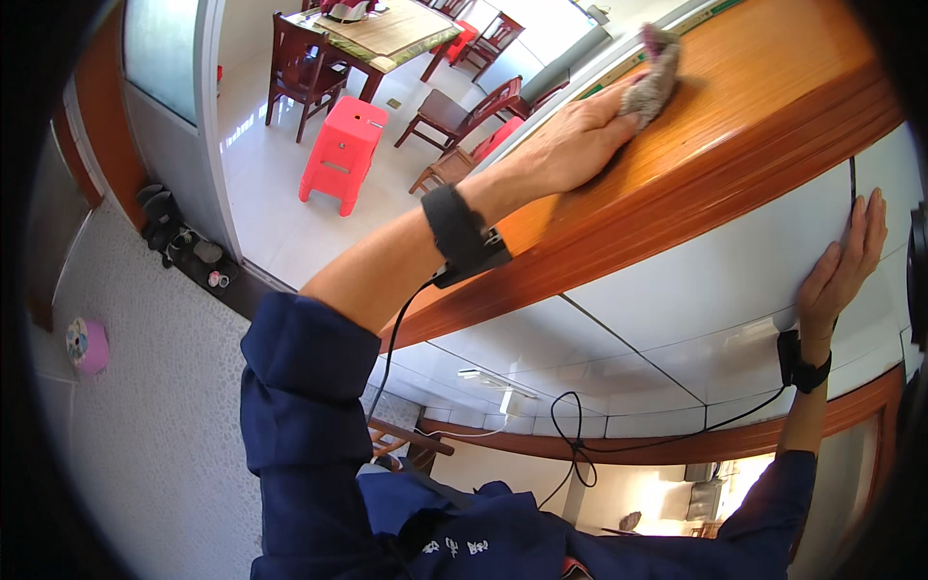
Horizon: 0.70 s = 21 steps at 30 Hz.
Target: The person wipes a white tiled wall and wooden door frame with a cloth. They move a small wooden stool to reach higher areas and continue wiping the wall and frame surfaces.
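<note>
My left hand (591,138) reaches up across the picture and grips a crumpled grey cloth with a dark red part (652,83). The cloth rests on a glossy orange-brown wooden door or window frame (754,94). At the far right my right hand (844,264) lies flat against white wall tiles (689,304), fingers extended, holding nothing. Each wrist bears a black strap with a small device and a cable.
Through the opening are a red plastic stool (344,145), dark wooden chairs (304,72) and a table (442,32). Shoes (163,217) line the threshold. A pink container (88,346) stands on the floor. A white plug (510,402) and a looped black cable (576,442) are low down.
</note>
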### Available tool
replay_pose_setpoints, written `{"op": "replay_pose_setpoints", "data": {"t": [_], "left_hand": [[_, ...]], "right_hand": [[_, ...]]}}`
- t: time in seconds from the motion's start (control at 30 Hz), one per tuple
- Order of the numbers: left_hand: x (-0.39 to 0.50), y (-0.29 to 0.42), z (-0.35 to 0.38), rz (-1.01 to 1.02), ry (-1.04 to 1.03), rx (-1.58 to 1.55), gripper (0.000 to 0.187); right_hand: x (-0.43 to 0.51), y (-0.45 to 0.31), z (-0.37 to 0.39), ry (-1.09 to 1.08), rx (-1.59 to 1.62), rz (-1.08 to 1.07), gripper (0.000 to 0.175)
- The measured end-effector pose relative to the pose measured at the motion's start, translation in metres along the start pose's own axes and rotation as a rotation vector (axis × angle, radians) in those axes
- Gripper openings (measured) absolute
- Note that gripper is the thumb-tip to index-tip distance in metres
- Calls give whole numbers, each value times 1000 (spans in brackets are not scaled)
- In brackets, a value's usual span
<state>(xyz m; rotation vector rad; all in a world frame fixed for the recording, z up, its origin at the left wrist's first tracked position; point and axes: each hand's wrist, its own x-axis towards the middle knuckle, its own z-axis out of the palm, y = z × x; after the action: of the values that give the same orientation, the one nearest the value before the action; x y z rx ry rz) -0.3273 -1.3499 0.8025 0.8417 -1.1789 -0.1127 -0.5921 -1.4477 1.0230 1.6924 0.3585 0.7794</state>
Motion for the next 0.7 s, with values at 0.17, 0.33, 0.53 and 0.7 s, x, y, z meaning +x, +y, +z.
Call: {"op": "replay_pose_setpoints", "data": {"t": [0.17, 0.33, 0.53, 0.7], "left_hand": [[-58, -84, -14, -227, -20, 38, 45], [-175, -172, -29, -536, 30, 89, 52], [-268, -189, -33, -811, 97, -52, 53], [-225, -111, -8, -811, 311, -265, 53]], "right_hand": [[0, 0, -1, -15, 26, -3, 46], [0, -1, -4, -31, 31, 4, 47], [4, -1, -2, 12, 95, 3, 46], [-8, 0, 4, 47, 88, 102, 49]]}}
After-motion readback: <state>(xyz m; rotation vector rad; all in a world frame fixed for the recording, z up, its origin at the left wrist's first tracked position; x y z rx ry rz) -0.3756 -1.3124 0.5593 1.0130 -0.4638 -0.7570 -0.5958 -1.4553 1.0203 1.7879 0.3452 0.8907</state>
